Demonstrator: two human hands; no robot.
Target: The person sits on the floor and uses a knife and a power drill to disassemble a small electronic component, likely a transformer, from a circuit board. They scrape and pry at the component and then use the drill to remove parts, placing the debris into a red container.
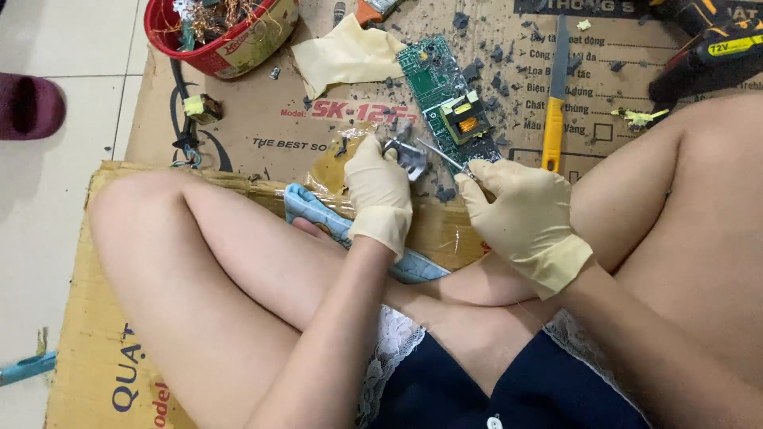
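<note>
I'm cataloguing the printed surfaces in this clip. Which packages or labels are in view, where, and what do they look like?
Flattened cardboard box: on the floor under the work, brown with red and black print.
Second cardboard sheet: under the legs, tan, dark blue lettering.
Red tub: top left, round, printed band, wire scraps inside.
Power tool label: top right, small yellow strip.

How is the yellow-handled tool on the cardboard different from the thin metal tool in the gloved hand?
The flat file with the yellow handle lies untouched on the brown cardboard sheet, while the thin metal tool is gripped by the gloved right hand. The file looks longer and wider; the thin tool is slim like a needle. The file points up and down in the picture; the thin tool slants toward the small grey piece in the gloved left hand. Both have metal shafts.
</note>
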